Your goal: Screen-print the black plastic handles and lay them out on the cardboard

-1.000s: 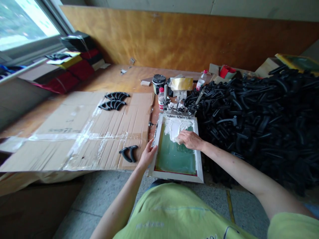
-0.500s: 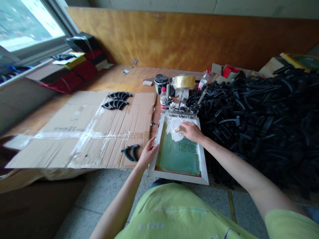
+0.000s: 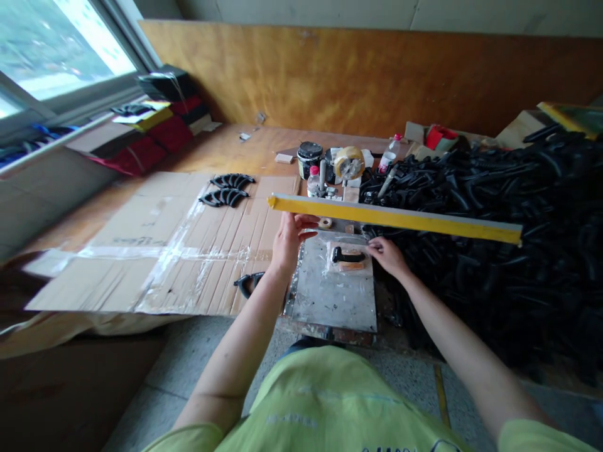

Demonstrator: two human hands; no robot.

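A screen-printing frame [image 3: 396, 218] is tilted up, its yellow front edge turned towards me. Beneath its left part is my left hand [image 3: 289, 242], fingers spread and pointing right; whether they touch the frame I cannot tell. On the grey metal base plate [image 3: 330, 301], a curved black plastic part [image 3: 348, 255] lies in a small holder. My right hand [image 3: 389, 256] is just right of that part, fingers stretched towards it, with no tool visible in them.
Cardboard [image 3: 179, 251] on the left carries two rows of curved black parts [image 3: 226, 190] and a few nearer me. To the right rises a large heap of black parts [image 3: 471, 282]. Behind the frame stand an ink tub [image 3: 309, 158], a tape roll [image 3: 349, 163] and bottles [image 3: 390, 152].
The frame has swung up from lying flat, uncovering the base plate and black part. My right hand no longer shows the squeegee. My left hand has moved up and inward from the frame's side.
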